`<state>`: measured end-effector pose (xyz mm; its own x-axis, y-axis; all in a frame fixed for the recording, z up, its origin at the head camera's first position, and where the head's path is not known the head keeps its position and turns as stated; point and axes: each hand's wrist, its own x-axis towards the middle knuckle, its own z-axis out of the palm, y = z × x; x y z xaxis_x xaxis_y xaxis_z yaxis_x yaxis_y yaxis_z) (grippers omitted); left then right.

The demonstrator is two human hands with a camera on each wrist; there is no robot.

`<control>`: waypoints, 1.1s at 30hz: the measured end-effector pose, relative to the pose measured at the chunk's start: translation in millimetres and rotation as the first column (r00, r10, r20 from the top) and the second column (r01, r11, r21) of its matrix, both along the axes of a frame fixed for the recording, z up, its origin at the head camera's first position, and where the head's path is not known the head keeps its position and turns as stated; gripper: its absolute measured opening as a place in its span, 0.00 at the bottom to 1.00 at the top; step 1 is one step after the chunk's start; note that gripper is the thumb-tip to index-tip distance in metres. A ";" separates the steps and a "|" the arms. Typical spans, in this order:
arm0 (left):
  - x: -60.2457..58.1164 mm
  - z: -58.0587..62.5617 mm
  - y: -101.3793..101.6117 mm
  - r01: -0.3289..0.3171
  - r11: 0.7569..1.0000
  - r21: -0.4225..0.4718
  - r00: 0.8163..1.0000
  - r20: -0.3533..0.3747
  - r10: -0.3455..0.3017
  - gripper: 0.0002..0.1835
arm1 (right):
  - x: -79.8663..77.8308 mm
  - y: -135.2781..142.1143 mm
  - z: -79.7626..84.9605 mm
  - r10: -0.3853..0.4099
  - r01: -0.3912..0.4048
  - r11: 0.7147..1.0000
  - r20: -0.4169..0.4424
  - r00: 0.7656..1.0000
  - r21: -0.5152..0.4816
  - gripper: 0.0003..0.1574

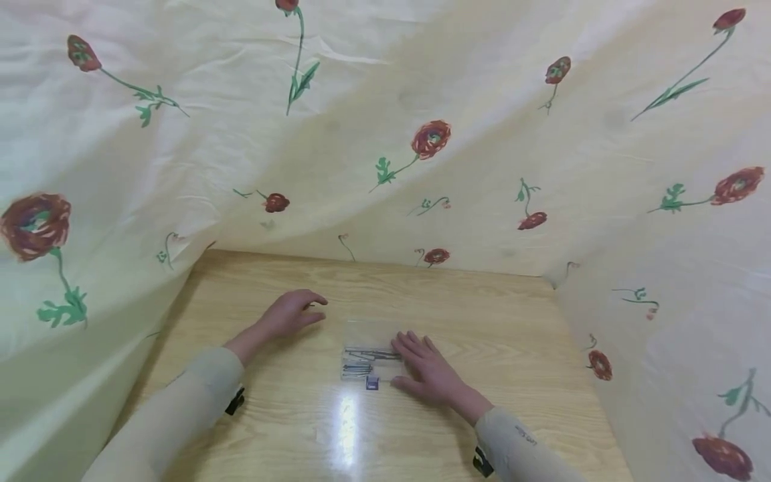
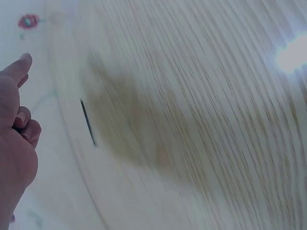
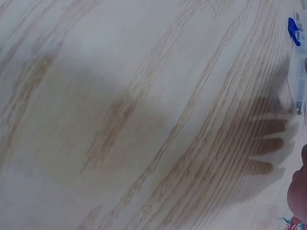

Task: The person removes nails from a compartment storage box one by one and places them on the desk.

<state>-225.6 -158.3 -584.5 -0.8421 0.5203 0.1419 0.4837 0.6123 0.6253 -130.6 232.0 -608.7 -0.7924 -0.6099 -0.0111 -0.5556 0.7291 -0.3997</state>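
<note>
Evidently, from head, holds left hand (image 1: 292, 313) left of clear box (image 1: 385, 370) with loosely curved, seemingly empty fingers; rests right hand (image 1: 426, 369), spread, holding nothing, at box's right edge. From left wrist, shows dark rod (image 2: 88, 122) on table (image 2: 230, 158), seemingly for collecting, next needing a pinch. From right wrist, shows blue latch (image 3: 293, 32).

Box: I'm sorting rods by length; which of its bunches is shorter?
The lower bunch in the head view, nearer the blue latch; the upper bunch stretches farther right, towards the right hand.
</note>
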 end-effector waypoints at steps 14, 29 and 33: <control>13.9 -2.4 59.6 0.172 0.984 0.040 0.984 0.036 -0.174 0.17 | -9.8 3.7 -3.5 -0.005 0.004 1.000 0.008 1.000 0.020 0.51; 22.6 -18.6 92.4 0.259 0.960 -0.105 0.964 0.092 -0.250 0.11 | -15.1 7.3 -7.4 -0.001 0.001 1.000 0.014 1.000 0.012 0.51; 21.3 -23.8 94.8 0.297 0.940 -0.168 0.954 0.016 -0.299 0.10 | -15.0 8.3 -7.9 0.008 -0.008 1.000 -0.014 1.000 -0.008 0.51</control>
